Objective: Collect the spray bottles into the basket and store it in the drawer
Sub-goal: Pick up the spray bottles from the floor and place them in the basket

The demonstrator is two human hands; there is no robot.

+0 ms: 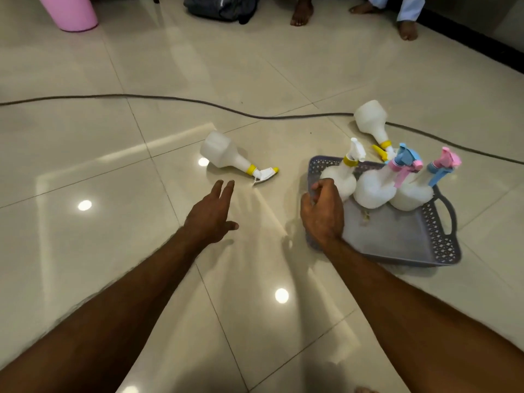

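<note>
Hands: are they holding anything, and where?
The right hand grips the basket by its left rim. The left hand is open, holding nothing, reaching toward the bottle lying on the floor.

Hands by the basket on the shiny floor

The grey basket (402,239) holds three white spray bottles. The right hand (323,214) curls over the basket's near-left rim. The left hand (211,214), fingers spread, reaches left of the basket toward a fallen bottle (226,156). Another bottle (371,120) lies behind the basket.
</note>
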